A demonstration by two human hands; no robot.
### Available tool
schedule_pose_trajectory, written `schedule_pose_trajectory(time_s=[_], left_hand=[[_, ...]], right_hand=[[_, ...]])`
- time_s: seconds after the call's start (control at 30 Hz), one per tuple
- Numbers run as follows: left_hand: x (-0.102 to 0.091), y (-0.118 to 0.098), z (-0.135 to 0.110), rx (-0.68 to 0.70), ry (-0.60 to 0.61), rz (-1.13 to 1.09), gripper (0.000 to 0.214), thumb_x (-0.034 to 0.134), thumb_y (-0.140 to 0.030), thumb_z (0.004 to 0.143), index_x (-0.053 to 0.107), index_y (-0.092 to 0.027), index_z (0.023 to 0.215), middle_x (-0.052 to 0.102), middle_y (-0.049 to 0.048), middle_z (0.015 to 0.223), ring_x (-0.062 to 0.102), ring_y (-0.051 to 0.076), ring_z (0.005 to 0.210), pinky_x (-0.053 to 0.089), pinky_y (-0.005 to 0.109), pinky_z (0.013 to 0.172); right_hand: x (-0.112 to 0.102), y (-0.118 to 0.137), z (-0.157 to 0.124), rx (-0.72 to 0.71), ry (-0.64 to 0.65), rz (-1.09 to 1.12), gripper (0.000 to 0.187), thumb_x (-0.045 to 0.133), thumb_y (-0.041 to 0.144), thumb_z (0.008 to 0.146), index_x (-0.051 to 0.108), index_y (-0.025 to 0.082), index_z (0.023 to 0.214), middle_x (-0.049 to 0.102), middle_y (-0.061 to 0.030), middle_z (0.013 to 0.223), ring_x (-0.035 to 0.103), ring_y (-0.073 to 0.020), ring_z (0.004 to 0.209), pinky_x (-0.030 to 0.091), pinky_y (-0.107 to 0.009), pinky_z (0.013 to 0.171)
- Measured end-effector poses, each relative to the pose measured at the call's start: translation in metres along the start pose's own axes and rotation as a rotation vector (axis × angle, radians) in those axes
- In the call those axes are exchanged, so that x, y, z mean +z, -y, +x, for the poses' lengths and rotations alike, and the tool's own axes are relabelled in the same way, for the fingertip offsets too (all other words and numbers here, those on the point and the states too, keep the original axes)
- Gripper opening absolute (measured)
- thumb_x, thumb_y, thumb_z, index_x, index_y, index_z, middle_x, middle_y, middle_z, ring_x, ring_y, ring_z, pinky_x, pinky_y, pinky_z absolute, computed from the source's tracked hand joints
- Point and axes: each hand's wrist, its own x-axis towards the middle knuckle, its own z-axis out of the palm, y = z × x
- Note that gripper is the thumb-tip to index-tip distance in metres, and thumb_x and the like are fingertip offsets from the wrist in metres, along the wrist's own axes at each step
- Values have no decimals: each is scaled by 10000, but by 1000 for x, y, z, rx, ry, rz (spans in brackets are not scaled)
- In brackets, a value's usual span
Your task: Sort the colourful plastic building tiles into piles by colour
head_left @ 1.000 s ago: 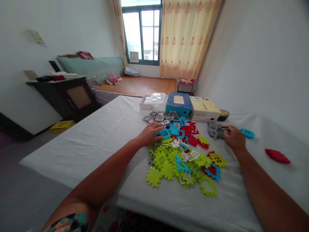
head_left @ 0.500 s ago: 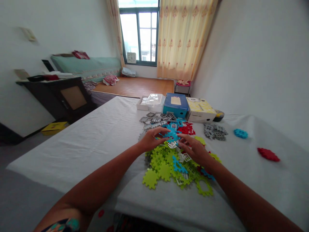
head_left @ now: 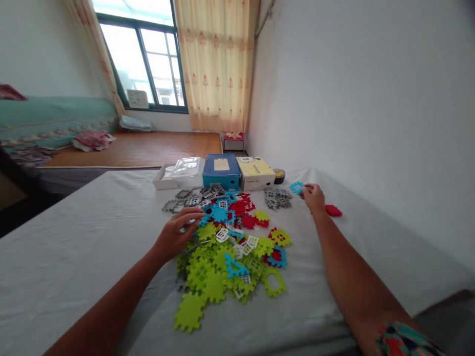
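A mixed heap of flat plastic interlocking building tiles with toothed edges covers the middle of the table. Lime-green tiles point(head_left: 202, 274) lie nearest, blue tiles point(head_left: 218, 213) and red tiles point(head_left: 243, 205) farther back, with small white window-grid pieces point(head_left: 222, 235) among them. At the heap's left side is my left hand point(head_left: 180, 231), thumb and fingers apart, its fingertips beside the blue tiles. Out to the right, my right hand point(head_left: 313, 196) pinches a blue tile point(head_left: 297, 187) with an opening in it. Whether other blue tiles lie under that one is hard to see.
Grey tiles point(head_left: 277, 198) form a separate group right of the heap, and a red stack point(head_left: 333, 210) lies beyond my right wrist. At the back stand a clear plastic box point(head_left: 188, 170), a blue box point(head_left: 221, 173) and a yellow-white box point(head_left: 256, 173). A wall point(head_left: 356, 123) borders the right.
My right hand has gone from the heap to the far right with a blue tile. My left hand stays by the blue tiles. The view has turned right.
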Motion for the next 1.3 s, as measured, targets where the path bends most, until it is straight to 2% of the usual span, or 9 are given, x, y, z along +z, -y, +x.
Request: schedule_pose_trajectory(time_s=[0.13,0.27,0.4,0.47,0.57,0.67,1.0,1.2,1.3], left_hand=[[1,-1,1,81,-1,76,223,531,-324,895,718,-231,974,688,82,1063,656,188,977,581,270,746],[2,-3,2,166,20,126,211,520,-259,891,720,-258,959,707,57,1024,671,172,940,570,303,813],[0,-1,2,167,45,131,218,514,-257,892,720,-254,961,711,58,1020,675,170,929,566,302,814],[-2,2,1,147,47,139,217,516,-271,892,721,-243,956,711,64,1028,673,175,937,556,315,846],[-6,7,1,103,41,134,225,520,-304,889,722,-230,956,710,69,1035,671,183,943,554,322,852],[-9,11,1,60,27,122,237,514,-295,889,719,-218,979,704,69,1040,664,178,950,551,312,843],[-7,25,-3,-110,-14,140,259,492,-270,881,705,-189,1004,677,75,1027,648,163,902,549,266,712],[-5,34,-7,-2,128,344,300,611,-338,837,680,-240,1112,647,76,1129,587,213,1079,473,387,974],[-3,35,-9,29,184,406,320,590,-313,854,656,-263,1164,619,69,1177,579,204,1091,465,370,979]], right_hand=[[-28,-45,21,139,67,-286,229,569,239,755,634,163,961,686,-51,699,642,-167,567,510,-312,634],[-31,-56,21,166,104,-354,164,590,196,711,666,144,846,656,-49,601,635,-187,561,490,-330,660],[-32,-52,23,12,51,-596,241,614,305,748,674,158,929,699,-121,846,658,-234,792,471,-358,742],[-34,-51,23,-83,104,-724,288,618,390,771,670,171,950,695,-123,930,645,-242,863,462,-353,752],[-33,-50,18,-134,246,-796,273,649,401,761,676,181,919,698,-93,925,634,-226,857,452,-321,744],[-26,-53,12,-179,236,-846,251,634,342,775,689,168,948,686,-98,962,625,-204,855,443,-296,750],[-13,-73,16,-386,67,-780,336,501,286,817,680,121,1048,659,-168,985,605,-271,895,465,-383,779],[5,-42,2,-518,51,-646,351,448,248,811,671,151,1064,641,-144,1039,595,-255,899,471,-387,807],[18,-25,-11,-594,120,-593,323,446,232,809,671,165,1031,648,-113,1031,598,-231,894,470,-379,849]])
